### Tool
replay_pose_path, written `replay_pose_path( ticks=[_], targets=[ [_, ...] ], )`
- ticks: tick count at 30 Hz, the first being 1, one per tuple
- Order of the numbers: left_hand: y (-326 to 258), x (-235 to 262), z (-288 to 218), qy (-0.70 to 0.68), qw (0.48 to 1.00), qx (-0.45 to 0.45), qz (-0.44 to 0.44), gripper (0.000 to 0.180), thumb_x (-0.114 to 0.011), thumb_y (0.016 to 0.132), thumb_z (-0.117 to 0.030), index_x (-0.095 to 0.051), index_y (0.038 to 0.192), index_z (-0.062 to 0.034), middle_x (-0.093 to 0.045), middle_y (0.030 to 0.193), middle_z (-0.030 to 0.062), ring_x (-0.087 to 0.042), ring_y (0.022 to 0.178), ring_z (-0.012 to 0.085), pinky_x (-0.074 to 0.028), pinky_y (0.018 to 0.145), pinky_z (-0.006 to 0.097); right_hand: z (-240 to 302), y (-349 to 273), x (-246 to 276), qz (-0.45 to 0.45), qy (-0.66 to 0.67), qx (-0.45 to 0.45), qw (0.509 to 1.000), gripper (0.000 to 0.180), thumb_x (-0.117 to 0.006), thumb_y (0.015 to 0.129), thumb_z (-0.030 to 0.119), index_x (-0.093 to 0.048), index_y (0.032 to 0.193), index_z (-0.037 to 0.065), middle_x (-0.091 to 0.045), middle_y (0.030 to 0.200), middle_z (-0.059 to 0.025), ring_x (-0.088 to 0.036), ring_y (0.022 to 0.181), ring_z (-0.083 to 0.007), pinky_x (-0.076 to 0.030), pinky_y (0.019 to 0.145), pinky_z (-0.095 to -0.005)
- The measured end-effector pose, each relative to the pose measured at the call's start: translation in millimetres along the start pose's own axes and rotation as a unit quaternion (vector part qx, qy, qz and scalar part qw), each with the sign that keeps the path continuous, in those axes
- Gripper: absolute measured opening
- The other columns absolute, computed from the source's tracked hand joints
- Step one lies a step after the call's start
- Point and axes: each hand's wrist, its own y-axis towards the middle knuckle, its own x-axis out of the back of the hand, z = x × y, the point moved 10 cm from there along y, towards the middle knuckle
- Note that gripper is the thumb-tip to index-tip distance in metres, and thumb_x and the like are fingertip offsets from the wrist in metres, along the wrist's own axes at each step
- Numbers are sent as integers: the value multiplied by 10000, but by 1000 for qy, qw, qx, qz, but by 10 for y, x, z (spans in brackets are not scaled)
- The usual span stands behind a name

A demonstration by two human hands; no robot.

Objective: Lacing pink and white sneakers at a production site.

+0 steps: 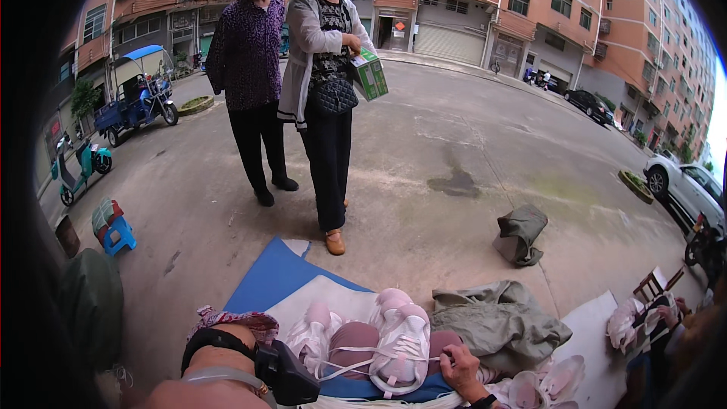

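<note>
Outdoor concrete lot (pixel 394 220). Nearest: left hand (pixel 185 394) cut off low near the lens, fingers out of sight, can't tell its grip. Right hand (pixel 462 371) has a white lace (pixel 435 359) pinched; the lace runs from a pink-white sneaker (pixel 401 348), which sits at the lap. 2nd sneaker (pixel 309 339) just left of it, more pale shoes (pixel 549 388) past the right hand. Grey-green cloth (pixel 503 322) crumpled beyond that hand. Blue sheet (pixel 280 280) on the ground ahead, dark green sack (pixel 91 303) left. Co-worker's hand (pixel 668 314) on pale shoes at far right. Grey-green bag (pixel 522 235) and blue stool (pixel 120 236) farther out. 2 people standing ahead, 1 holding a green box (pixel 369 74). Beyond: blue tricycle (pixel 140 102), white car (pixel 693 185), orange-pink apartment blocks (pixel 424 0).
</note>
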Motion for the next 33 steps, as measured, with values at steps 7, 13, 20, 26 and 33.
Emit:
replay_pose_path(
  ticks=[7,13,20,26,33],
  targets=[
    [784,-118,631,-6,1000,-23,10,241,-665,931,-237,-647,1159,-163,-651,1146,108,-683,759,240,-586,654,351,43,-20,-57,10,16,-9,1000,110,-690,778,91,-673,884,66,-616,707,-98,-618,561,-239,-504,529,-328],
    [4023,-1072,2978,2,999,-17,43,260,-657,940,-251,-635,1183,-161,-642,1165,118,-682,746,247,-594,624,347,-51,-55,-3,1,14,-19,1000,80,-681,771,88,-663,847,71,-616,706,-104,-609,550,-248,-497,520,-342],
    [4840,-1366,3651,29,984,92,-152,276,-686,908,-181,-635,1174,-128,-652,1061,165,-666,685,236,-597,582,353,-47,-53,-23,1,11,-5,1000,109,-683,762,95,-665,869,76,-613,713,-106,-607,542,-244,-495,518,-348],
    [4638,-1652,3919,37,990,-24,135,224,-736,817,-72,-716,1019,21,-699,1039,236,-712,752,247,-585,607,307,-73,-73,-51,1,27,-8,1000,110,-674,791,122,-657,891,80,-614,753,-105,-606,550,-265,-495,514,-367],
    [3658,-2431,4836,93,929,295,202,227,-721,834,-70,-703,1051,-4,-718,931,116,-701,809,253,-569,676,329,-121,-83,-49,5,38,-29,999,120,-674,775,117,-665,889,84,-616,750,-105,-611,570,-283,-497,527,-377]
  ],
)
